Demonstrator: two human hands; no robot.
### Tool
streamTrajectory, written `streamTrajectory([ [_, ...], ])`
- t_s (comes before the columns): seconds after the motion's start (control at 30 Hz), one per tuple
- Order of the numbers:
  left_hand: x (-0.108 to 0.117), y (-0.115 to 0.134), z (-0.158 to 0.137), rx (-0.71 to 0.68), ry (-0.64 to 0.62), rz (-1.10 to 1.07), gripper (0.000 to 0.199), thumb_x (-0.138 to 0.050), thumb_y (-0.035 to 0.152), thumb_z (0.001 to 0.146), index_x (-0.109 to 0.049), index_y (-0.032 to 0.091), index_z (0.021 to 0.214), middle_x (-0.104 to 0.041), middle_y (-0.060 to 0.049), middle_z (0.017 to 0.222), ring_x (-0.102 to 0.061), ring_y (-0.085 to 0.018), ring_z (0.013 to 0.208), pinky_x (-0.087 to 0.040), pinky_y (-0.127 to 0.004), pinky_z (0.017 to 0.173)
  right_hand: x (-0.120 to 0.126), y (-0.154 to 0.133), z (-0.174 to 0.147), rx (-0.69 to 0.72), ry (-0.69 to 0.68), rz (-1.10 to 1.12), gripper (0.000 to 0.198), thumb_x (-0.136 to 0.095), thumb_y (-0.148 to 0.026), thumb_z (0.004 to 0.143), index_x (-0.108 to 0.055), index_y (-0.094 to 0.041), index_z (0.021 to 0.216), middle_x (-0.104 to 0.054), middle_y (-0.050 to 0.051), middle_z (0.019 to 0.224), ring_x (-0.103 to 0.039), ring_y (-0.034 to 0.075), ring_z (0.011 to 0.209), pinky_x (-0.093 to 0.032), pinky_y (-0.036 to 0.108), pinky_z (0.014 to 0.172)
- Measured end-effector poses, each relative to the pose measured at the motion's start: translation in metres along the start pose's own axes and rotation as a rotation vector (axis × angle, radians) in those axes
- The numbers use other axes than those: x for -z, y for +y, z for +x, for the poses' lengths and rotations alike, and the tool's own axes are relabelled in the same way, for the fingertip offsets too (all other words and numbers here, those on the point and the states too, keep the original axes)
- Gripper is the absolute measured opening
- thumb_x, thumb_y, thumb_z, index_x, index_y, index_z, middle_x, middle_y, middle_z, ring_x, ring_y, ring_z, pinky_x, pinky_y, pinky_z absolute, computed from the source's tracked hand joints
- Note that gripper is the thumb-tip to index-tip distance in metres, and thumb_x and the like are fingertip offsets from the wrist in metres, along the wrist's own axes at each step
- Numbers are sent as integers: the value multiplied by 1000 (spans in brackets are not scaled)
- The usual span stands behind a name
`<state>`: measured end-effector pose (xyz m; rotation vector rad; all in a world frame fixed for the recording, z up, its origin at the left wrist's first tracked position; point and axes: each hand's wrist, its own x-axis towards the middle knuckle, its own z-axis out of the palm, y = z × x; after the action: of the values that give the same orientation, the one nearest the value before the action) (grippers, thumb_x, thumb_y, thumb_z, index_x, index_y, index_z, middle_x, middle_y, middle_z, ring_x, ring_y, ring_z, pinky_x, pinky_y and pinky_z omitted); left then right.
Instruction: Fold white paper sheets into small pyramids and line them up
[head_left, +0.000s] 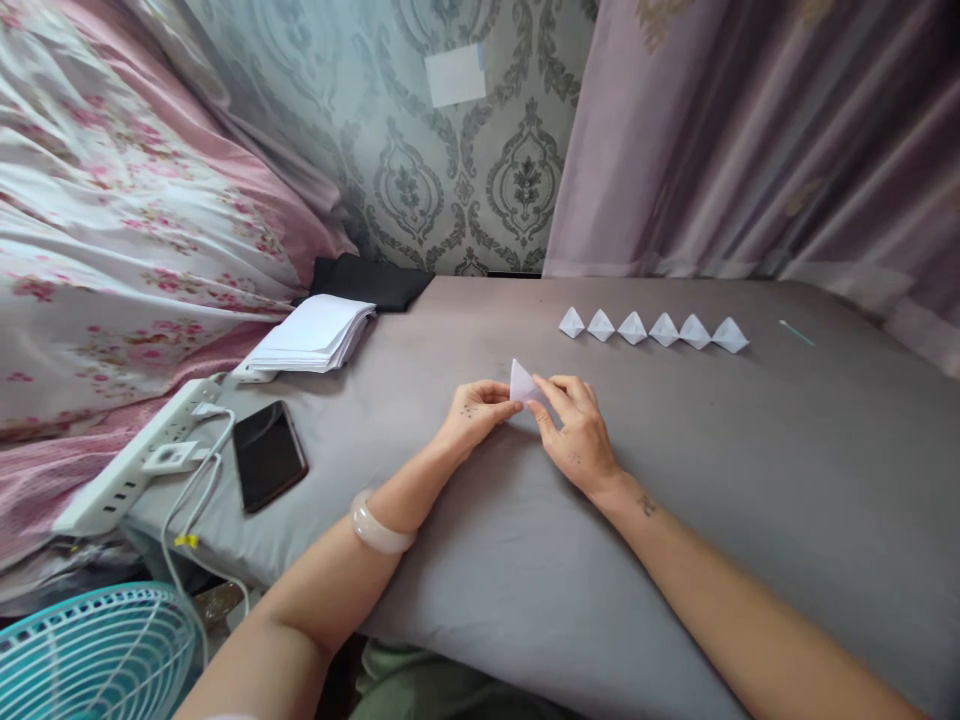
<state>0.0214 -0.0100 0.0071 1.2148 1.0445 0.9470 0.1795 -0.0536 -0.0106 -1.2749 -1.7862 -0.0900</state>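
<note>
On the grey-covered table [765, 450], a white paper stack [309, 328] lies beyond the left hand [474, 412] and right hand [577, 432], six paper boats [632, 329] line the far right — and both hands pinch one peaked, folded paper [523, 385] between them.

Paper row [663, 329] behind right hand [579, 432]

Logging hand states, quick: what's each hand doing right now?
Left hand: closed, pinching the folded paper near its lower left.
Right hand: closed, holding the same paper's right side.
</note>
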Motion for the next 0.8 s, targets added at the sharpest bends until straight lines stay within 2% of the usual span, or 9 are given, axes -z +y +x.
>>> streamTrajectory([
  [0.23,2,1,2,34,81,-12,21,-77,23,62,-72,11,78,-65,-3,63,-51,-9,55,-36,-22,55,1,-9,0,51,-34,16,34,-49,-27,93,-62,-19,123,-63,12,106,-54,24,96,-46,40,89],
  [0.4,0,-1,3,16,59,-17,18,-75,21,63,-70,12,77,-64,-1,63,-50,-8,55,-35,-22,56,0,-11,3,-51,-29,103,23,-48,-28,93,-66,-22,106,-68,8,101,-57,23,96,-44,39,88],
  [0.53,-3,-5,1,-76,-33,0,25,-75,21,64,-69,12,86,-61,1,63,-48,-8,54,-34,-22,56,-2,0,7,-208,-20,218,22,-52,-34,90,-68,-19,95,-67,8,89,-58,21,83,-45,37,82],
  [0.63,-4,-1,-2,-101,-134,-44,37,-78,31,66,-67,13,97,-60,1,67,-49,-8,58,-36,-21,57,-1,10,10,-460,-110,503,28,-58,-44,84,-69,-19,92,-69,7,88,-60,19,78,-47,35,76],
  [0.73,-3,6,-3,46,-258,-248,49,-68,55,74,-65,14,101,-59,-2,71,-52,-9,60,-39,-22,58,3,13,14,-680,-235,846,35,-66,-51,76,-70,-20,92,-72,4,88,-62,17,79,-48,34,79],
  [0.8,-1,9,-3,145,-322,-339,54,-62,62,76,-65,13,98,-56,-1,68,-49,-8,56,-38,-21,55,6,12,15,-706,-296,991,35,-68,-52,75,-70,-21,92,-72,3,87,-62,17,82,-47,36,85],
])
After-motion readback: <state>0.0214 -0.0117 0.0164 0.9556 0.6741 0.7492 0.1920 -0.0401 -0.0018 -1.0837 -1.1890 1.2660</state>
